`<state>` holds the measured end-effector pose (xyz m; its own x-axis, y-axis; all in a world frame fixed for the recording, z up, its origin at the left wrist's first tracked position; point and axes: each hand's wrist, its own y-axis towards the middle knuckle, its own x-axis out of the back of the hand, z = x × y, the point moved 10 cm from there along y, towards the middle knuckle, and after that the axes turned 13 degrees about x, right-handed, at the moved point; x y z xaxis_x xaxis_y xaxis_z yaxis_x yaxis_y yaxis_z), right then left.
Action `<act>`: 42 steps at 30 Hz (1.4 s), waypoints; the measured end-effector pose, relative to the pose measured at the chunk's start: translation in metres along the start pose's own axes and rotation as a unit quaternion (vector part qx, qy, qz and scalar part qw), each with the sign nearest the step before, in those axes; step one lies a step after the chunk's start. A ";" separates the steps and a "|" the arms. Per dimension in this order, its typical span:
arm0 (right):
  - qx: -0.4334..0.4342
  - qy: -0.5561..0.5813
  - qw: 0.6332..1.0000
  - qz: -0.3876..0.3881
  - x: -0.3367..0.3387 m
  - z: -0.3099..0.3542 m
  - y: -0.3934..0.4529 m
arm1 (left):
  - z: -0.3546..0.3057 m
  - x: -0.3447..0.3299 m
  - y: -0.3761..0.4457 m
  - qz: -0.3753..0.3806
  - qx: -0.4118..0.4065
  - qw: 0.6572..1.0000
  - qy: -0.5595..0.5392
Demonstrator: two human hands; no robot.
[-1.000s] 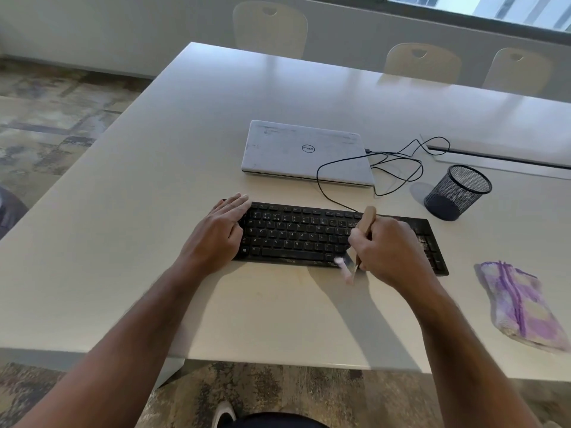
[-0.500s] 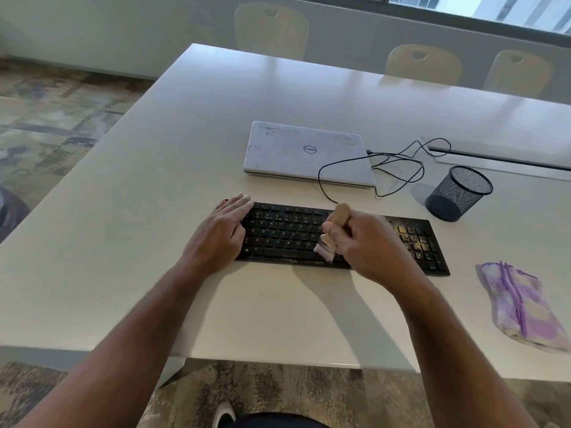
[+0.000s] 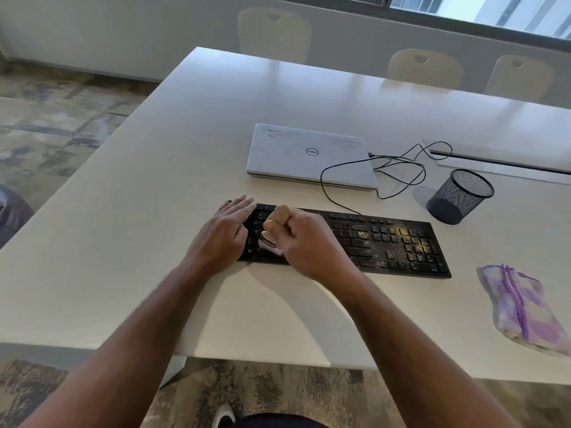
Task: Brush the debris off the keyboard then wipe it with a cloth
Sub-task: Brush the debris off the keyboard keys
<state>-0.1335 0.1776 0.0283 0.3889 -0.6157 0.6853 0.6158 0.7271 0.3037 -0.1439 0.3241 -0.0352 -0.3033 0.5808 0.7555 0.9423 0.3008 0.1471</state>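
A black keyboard (image 3: 380, 239) lies across the white table (image 3: 154, 242), with yellowish debris (image 3: 408, 239) scattered over its right half. My right hand (image 3: 309, 242) grips a wooden-handled brush (image 3: 279, 215), its bristles down on the keys at the left part. My left hand (image 3: 224, 234) rests flat on the keyboard's left end with fingers straight. A purple and yellow cloth (image 3: 522, 307) lies on the table to the right, apart from both hands.
A shut white laptop (image 3: 309, 154) lies behind the keyboard, with a black cable (image 3: 398, 168) looping beside it. A black mesh cup (image 3: 458, 196) stands at the right rear. Three chairs (image 3: 425, 67) line the far side. The table edge is close to me.
My right hand has carried the brush leftward along the keyboard, from right of its middle to the left part. The debris-covered right half is now uncovered. The left hand has stayed put.
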 end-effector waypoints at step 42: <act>0.117 -0.269 0.956 -0.010 -0.020 0.051 -0.076 | 0.003 -0.002 0.001 -0.002 -0.005 1.000 -0.002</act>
<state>-0.2224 0.1501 0.0254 -0.0693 -0.4299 0.9002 0.4247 0.8038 0.4166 -0.1430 0.3250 -0.0388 -0.3081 0.5818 0.7528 0.9424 0.2952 0.1575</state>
